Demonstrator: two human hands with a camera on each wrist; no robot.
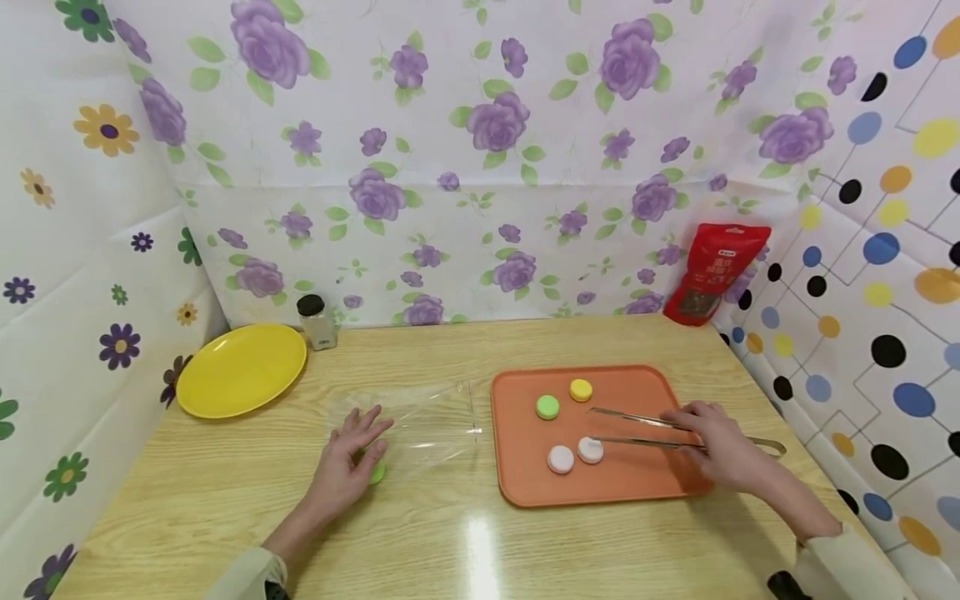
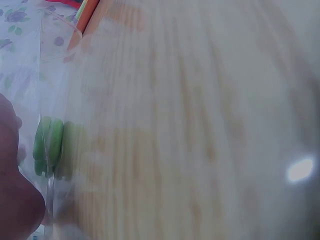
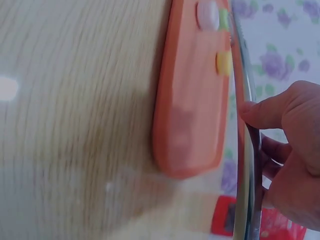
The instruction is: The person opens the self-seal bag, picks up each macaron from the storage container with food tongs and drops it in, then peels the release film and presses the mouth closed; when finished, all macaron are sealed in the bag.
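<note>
Macarons (image 1: 560, 459), presumably light and crushable, best gripped gently by the sides, with right hand (image 1: 723, 446) clamped on tongs (image 3: 256, 200), left hand (image 1: 343, 464) at plastic bag (image 1: 438, 421), grip unclear.

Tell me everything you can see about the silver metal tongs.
The silver metal tongs look shiny, two long slim arms joined at a rounded bend. The bare right hand grips them over the orange rectangular tray, arms apart, tips toward the person's left. One tip overlaps a pale round macaron in the head view; whether it touches is unclear.

Beige sleeves (image 1: 847, 568) (black wrist pieces (image 1: 786, 585)).
</note>
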